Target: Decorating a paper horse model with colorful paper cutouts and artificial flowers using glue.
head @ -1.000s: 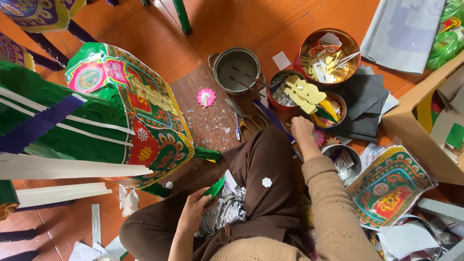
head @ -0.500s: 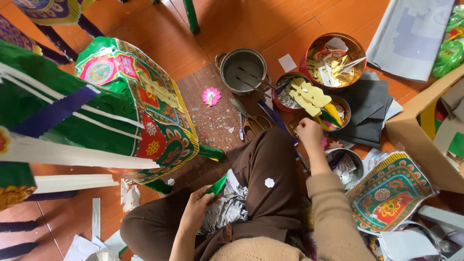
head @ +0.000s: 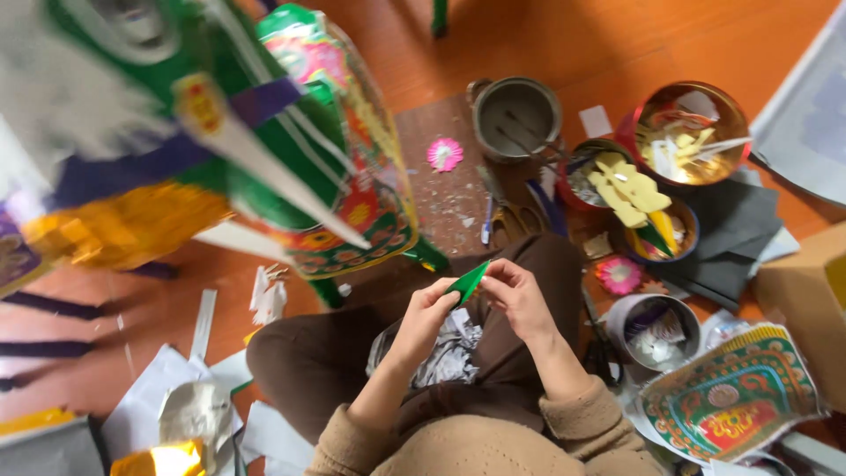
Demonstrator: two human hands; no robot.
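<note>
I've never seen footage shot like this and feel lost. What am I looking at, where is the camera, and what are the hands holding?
The camera sits on a person's head and looks straight down, so you see their own lap and arms. They sit on an orange floor. The left hand and right hand together pinch a small green paper piece. To the left stands a large colourful paper structure, blurred. Ahead lie a grey pot, bowls of yellow cut-outs and a pink paper flower. White paper scraps rest on the lap.
</note>
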